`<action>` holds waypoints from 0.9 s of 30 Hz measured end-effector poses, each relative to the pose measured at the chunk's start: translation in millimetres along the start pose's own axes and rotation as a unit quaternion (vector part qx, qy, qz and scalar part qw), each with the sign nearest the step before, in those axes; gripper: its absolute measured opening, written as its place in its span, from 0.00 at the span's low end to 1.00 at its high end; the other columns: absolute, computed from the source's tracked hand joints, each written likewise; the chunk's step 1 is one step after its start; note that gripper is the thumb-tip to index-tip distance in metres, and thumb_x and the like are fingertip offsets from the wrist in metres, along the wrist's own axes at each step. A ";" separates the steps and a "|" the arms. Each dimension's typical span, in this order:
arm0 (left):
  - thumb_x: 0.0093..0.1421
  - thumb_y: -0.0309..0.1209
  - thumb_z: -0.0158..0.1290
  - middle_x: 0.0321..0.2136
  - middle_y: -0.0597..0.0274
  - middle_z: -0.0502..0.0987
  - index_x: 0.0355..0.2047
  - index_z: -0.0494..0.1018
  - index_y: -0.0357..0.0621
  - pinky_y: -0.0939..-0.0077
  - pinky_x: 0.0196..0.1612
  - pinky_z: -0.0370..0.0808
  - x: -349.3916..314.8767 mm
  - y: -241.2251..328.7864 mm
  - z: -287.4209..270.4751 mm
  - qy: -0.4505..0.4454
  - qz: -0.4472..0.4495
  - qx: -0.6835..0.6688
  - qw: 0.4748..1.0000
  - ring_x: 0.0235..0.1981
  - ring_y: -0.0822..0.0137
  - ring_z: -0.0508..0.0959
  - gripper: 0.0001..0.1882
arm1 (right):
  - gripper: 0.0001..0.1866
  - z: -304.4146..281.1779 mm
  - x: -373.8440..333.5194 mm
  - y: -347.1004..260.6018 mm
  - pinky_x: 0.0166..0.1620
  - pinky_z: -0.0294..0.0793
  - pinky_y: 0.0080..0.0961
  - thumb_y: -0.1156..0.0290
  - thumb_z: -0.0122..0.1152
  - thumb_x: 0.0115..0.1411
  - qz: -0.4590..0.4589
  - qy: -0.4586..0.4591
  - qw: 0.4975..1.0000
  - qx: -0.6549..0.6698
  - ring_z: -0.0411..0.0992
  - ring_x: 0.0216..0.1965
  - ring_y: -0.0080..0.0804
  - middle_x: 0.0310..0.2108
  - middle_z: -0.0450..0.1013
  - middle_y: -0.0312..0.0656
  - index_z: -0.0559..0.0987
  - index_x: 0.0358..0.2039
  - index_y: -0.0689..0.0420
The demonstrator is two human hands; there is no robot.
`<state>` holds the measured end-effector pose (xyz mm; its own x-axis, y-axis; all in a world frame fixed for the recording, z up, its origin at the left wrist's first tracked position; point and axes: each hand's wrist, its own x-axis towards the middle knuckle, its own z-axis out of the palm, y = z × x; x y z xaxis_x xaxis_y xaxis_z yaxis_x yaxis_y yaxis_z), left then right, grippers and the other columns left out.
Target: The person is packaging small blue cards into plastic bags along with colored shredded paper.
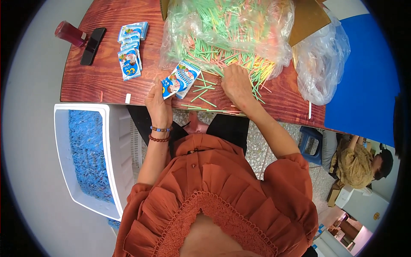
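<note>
The red-brown wooden tabletop (pixel 111 81) filled the top of the view. Just below its near edge, to the left, stood a white tub (pixel 117 171) with blue packets inside. On the far side of the tabletop lay a big clear plastic bag (pixel 227 30) stuffed with thin green, pink and yellow sticks, and some of those sticks (pixel 205 92) had spilled out in front of it. A second clear bag (pixel 321 68) lay crumpled at the right.

Both forearms reached up from the lower edge to the tabletop's near edge. The left hand (pixel 157 105) had its wrist bent up, with bead bracelets on it. Its grip pinched a few small blue and white packets (pixel 180 79), thumb on top, holding them just over the wood. The right hand (pixel 235 83) lay palm down on the loose sticks at the mouth of the big bag. Its fingers curled into the pile, so I cannot tell if they held any.

A row of small packets (pixel 130 51) lay at the left, near a black phone (pixel 93 46) and a red bottle (pixel 70 34).
</note>
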<state>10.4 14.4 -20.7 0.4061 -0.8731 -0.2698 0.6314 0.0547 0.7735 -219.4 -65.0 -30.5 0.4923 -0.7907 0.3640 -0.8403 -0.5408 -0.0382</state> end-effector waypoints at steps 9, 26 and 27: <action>0.68 0.38 0.48 0.30 0.63 0.79 0.33 0.76 0.38 0.79 0.31 0.74 1.5 -3.9 -4.2 -0.001 0.007 0.016 1.000 0.28 0.75 0.76 0.16 | 0.18 -32.7 15.6 27.8 0.42 0.69 0.39 0.69 0.48 0.65 0.230 -0.087 0.885 0.396 0.73 0.36 0.46 0.34 0.72 0.55 0.63 0.50 0.68; 0.68 0.37 0.47 0.38 0.58 0.79 0.40 0.75 0.34 0.71 0.42 0.78 -8.9 -4.4 53.9 -0.097 -0.080 -0.017 0.992 0.38 0.68 0.80 0.16 | 0.15 -13.9 7.4 51.9 0.41 0.79 0.35 0.78 0.54 0.63 0.319 -0.145 0.374 0.859 0.75 0.40 0.38 0.43 0.71 0.51 0.63 0.48 0.66; 0.68 0.38 0.48 0.38 0.58 0.79 0.39 0.75 0.36 0.73 0.39 0.77 -3.1 -10.8 58.6 -0.076 -0.105 -0.015 0.991 0.36 0.68 0.79 0.16 | 0.15 -15.6 10.2 42.1 0.41 0.79 0.33 0.78 0.54 0.63 0.318 -0.158 0.366 0.860 0.75 0.40 0.37 0.43 0.72 0.49 0.64 0.49 0.66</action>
<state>-36.4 -11.8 5.4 0.1606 -0.9296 -0.3318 0.7121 -0.1236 0.6911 -253.3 -91.3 -13.9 0.5506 -0.7610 -0.3431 0.4451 0.6154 -0.6505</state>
